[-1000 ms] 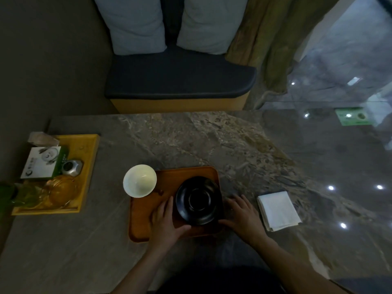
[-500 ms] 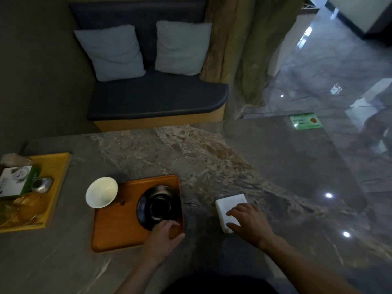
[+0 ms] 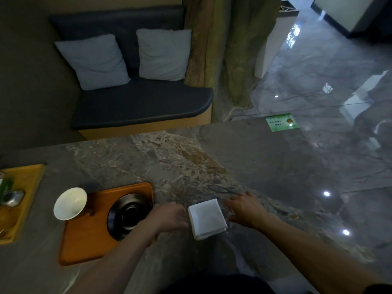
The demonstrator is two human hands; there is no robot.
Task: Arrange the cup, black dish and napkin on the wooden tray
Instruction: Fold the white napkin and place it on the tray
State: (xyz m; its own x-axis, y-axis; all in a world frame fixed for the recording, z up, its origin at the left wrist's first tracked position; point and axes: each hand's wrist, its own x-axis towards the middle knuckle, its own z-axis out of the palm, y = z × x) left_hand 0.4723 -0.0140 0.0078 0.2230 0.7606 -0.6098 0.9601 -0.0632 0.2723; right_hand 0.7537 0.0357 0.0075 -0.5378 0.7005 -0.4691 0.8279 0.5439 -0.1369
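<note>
the folded napkin [image 3: 206, 218] is lying on the desk [image 3: 275, 177] right of the wooden tray [image 3: 89, 242], flanked by the left hand [image 3: 169, 216] and right hand [image 3: 246, 209], both grips open; the black dish [image 3: 127, 215] is sitting on the tray, the cup [image 3: 70, 203] at its far-left corner.

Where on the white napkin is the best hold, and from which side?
Probably the two side edges of the napkin: it lies flat and folded on the table, left hand and right hand flanking it, so pinching both edges keeps the folds together.
</note>
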